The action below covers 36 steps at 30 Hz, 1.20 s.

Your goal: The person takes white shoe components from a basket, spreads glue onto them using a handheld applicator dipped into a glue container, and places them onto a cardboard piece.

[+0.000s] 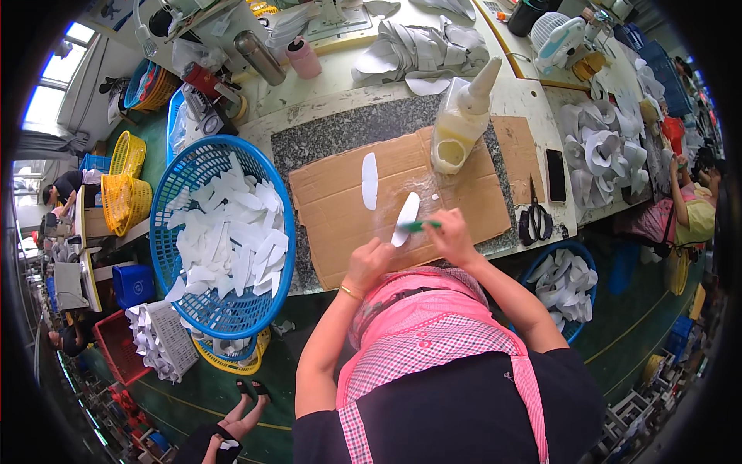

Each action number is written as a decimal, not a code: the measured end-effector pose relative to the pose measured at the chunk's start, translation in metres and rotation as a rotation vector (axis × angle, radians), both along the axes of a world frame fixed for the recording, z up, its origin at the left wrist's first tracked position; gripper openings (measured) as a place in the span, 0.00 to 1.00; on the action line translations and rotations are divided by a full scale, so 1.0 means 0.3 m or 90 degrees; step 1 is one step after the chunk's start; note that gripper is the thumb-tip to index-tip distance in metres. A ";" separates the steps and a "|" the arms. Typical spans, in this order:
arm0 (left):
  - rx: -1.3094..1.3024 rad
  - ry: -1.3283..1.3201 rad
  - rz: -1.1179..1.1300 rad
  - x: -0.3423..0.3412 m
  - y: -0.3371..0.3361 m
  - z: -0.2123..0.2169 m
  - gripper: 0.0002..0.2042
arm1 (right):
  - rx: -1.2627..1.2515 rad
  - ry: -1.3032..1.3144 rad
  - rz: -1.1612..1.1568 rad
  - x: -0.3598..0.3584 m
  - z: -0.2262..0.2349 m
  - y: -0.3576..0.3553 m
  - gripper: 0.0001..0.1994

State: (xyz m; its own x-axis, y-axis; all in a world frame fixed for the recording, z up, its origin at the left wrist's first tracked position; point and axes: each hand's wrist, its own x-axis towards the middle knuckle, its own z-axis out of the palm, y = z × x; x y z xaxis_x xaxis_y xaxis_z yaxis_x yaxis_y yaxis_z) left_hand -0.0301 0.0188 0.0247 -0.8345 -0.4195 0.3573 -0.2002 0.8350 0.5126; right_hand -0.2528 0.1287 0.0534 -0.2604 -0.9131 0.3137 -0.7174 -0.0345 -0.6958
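On a flat cardboard sheet (332, 240) lies a long white cut piece (406, 215), slanted, its near end by the fingers of my left hand (369, 264). Those fingers are pinched together at that end of the piece. My right hand (453, 236) is closed around a small green-handled brush (421, 226), whose tip reaches over the same piece. Farther up the cardboard rests a second white piece (369, 181), untouched. Behind my right hand stands a translucent plastic bottle (456, 127) with a cut opening low in its side and pale yellowish contents.
A blue basket (160, 232) heaped with white pieces stands left of the cardboard. Black scissors (535, 220) and a phone (555, 176) lie to the right. White pieces (421, 50) are piled behind; another blue basket (573, 332) stands low at right. Other people are farther off.
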 end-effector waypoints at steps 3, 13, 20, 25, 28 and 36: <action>-0.001 -0.012 -0.021 0.012 0.013 -0.063 0.06 | 0.002 0.071 0.004 -0.019 -0.076 -0.015 0.03; 0.007 0.036 0.110 0.008 0.029 -0.109 0.14 | 0.032 0.066 0.141 0.021 -0.067 0.071 0.04; 0.081 0.243 0.360 0.012 -0.075 0.209 0.19 | -0.013 0.134 -0.203 -0.198 0.003 -0.100 0.03; -0.065 0.343 0.689 0.259 -0.151 0.397 0.22 | -0.017 0.165 -0.286 -0.318 0.043 -0.100 0.04; -0.038 0.136 0.807 0.433 -0.148 0.376 0.24 | -0.026 0.178 -0.229 -0.321 0.016 -0.101 0.05; -0.173 0.033 0.721 0.300 -0.083 0.326 0.39 | -0.039 -0.144 -0.298 -0.157 0.024 -0.150 0.08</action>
